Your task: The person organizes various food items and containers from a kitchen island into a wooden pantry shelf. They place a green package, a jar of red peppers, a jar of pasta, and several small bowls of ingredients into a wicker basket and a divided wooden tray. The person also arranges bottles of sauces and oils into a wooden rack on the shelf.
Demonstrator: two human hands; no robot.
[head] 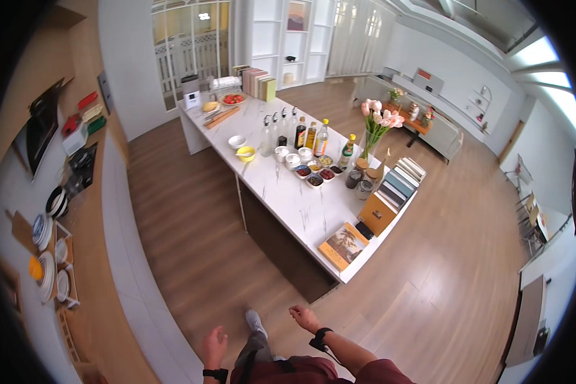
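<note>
My left hand (215, 346) hangs low with nothing in it, thumb and fingers apart. It is nearest to the front of the counter (139, 307) along the left. My right hand (305, 318) is held out over the wooden floor with its fingers curled in; no object shows in it. Both wrists wear black bands. Ahead stands a long island with a white marble-look top (288, 211), apart from both hands. On its near corner lies a book with a landscape cover (344, 246), beside a small black object (364, 230).
The island bears upright books (394, 188), lidded jars (364, 189), a vase of pink tulips (377, 122), sauce bottles (321, 138), small ingredient bowls (315, 180), a yellow bowl (246, 154) and a rolling pin (222, 117). Along the left are a dish rack (65, 269) and a cooktop (80, 168).
</note>
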